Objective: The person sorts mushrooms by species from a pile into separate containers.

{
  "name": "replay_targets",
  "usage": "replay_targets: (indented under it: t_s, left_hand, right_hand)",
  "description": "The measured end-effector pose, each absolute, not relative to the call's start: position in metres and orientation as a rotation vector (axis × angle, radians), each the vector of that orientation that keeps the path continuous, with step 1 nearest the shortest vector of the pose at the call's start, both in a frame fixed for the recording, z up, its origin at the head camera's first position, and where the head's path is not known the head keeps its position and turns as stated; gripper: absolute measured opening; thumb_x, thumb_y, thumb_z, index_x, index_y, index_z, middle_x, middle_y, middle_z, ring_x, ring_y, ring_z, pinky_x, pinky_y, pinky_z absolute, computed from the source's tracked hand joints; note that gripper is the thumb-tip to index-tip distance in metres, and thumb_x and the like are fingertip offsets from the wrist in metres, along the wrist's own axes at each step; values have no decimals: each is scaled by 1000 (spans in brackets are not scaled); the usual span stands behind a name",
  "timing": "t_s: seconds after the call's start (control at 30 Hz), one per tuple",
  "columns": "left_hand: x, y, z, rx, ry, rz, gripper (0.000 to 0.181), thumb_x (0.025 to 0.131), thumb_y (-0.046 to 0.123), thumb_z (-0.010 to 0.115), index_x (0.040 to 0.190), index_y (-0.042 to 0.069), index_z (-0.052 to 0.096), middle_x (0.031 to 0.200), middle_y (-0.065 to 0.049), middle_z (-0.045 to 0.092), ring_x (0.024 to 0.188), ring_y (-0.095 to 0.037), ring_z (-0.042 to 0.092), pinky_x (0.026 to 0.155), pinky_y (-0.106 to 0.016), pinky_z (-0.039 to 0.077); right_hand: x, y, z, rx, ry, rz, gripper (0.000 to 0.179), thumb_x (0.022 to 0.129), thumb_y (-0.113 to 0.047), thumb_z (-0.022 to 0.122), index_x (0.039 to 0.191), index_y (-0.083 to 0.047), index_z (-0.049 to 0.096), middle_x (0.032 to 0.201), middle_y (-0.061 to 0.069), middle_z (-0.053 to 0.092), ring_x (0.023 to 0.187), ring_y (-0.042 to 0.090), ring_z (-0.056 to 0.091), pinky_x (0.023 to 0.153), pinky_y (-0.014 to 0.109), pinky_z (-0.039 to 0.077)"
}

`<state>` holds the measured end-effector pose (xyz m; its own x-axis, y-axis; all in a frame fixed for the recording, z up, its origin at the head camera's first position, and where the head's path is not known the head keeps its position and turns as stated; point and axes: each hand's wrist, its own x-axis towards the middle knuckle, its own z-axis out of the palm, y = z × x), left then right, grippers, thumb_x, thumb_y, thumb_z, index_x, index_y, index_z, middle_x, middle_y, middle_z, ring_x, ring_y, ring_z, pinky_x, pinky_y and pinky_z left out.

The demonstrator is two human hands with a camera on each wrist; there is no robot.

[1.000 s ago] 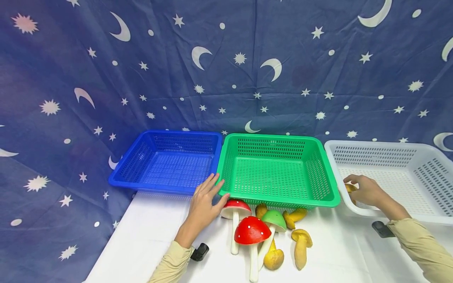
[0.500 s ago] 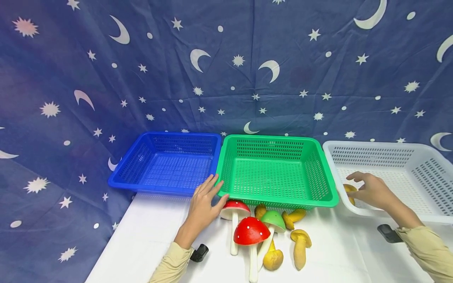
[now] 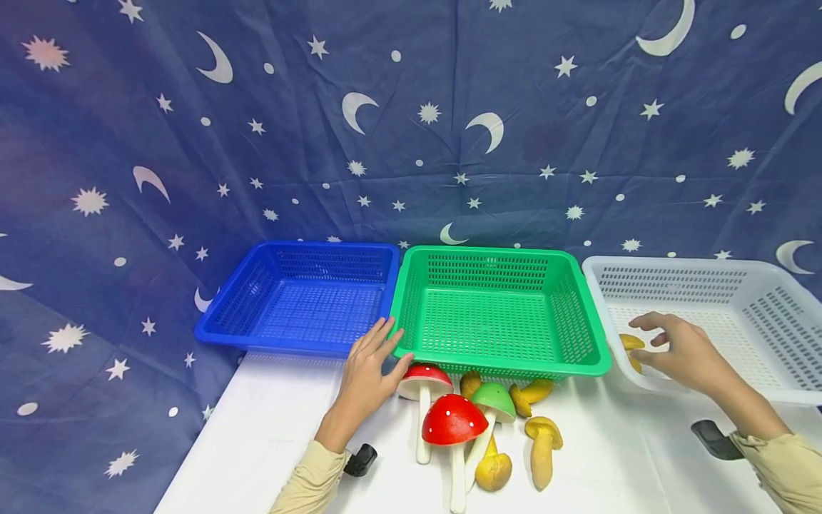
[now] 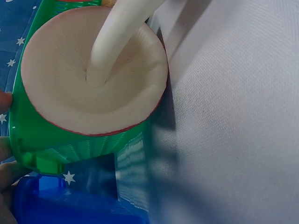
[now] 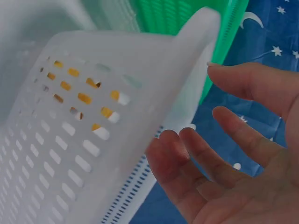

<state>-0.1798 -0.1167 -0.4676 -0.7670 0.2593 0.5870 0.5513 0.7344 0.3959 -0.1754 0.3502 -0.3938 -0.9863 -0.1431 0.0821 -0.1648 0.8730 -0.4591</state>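
Note:
My left hand (image 3: 366,378) lies with fairly straight fingers at the near corner where the blue basket (image 3: 221,335) meets the green basket (image 3: 507,368); it holds nothing. Just right of it, a red-capped toy mushroom (image 3: 425,380) leans at the green basket, its pale underside filling much of the left wrist view. Over the left end of the white basket (image 3: 726,265) is my right hand (image 3: 683,357), thumb and fingers apart with nothing between them. A yellow-brown mushroom (image 3: 631,343) lies inside that basket beside the fingertips, and shows through the wall holes in the right wrist view.
In front of the green basket lie another red mushroom (image 3: 454,420), a green-capped mushroom (image 3: 494,401) and several yellow-brown mushrooms (image 3: 542,450) on the white tablecloth (image 3: 610,457). A blue curtain (image 3: 411,143) with moons and stars hangs behind the baskets.
My right hand has drawn back rightward from the yellow-brown mushroom in the white basket, and its fingers have spread. The left hand stays in place. The head view has shifted slightly.

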Motion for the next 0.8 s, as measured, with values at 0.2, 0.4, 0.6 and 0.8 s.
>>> replay_targets:
  t_s: [0.2, 0.4, 0.6, 0.8]
  left_hand:
    - [-180, -119, -469, -606, -2428, -776, 47, 87, 31, 67, 123, 3, 63, 138, -14, 50, 133, -29, 39, 103, -55, 30]
    - [-179, -118, -471, -606, -2434, -774, 47, 87, 33, 67, 123, 3, 63, 139, -14, 49, 132, -30, 39, 103, -55, 31]
    - [-179, -117, -470, -609, -2440, -795, 46, 88, 32, 65, 125, 4, 62, 139, -13, 49, 133, -29, 39, 104, -54, 30]
    - [-180, -118, -471, -613, -2431, -792, 46, 88, 31, 65, 124, 4, 62, 139, -13, 49, 132, -30, 40, 104, -54, 31]
  right_hand:
    - [-167, 341, -388, 254, -2948, 738, 46, 73, -13, 79, 112, 2, 61, 109, 26, 60, 88, 41, 59, 56, 41, 48]
    - [-155, 335, -385, 288, -2889, 728, 44, 69, -10, 80, 109, -2, 63, 106, 24, 63, 85, 39, 61, 54, 36, 45]
    - [-143, 329, -381, 291, -2855, 727, 43, 67, -8, 81, 107, -4, 65, 104, 20, 64, 83, 36, 61, 52, 32, 48]
    - [-134, 320, -379, 315, -2831, 725, 42, 67, -9, 82, 105, -6, 66, 107, 16, 65, 81, 29, 60, 52, 25, 48]
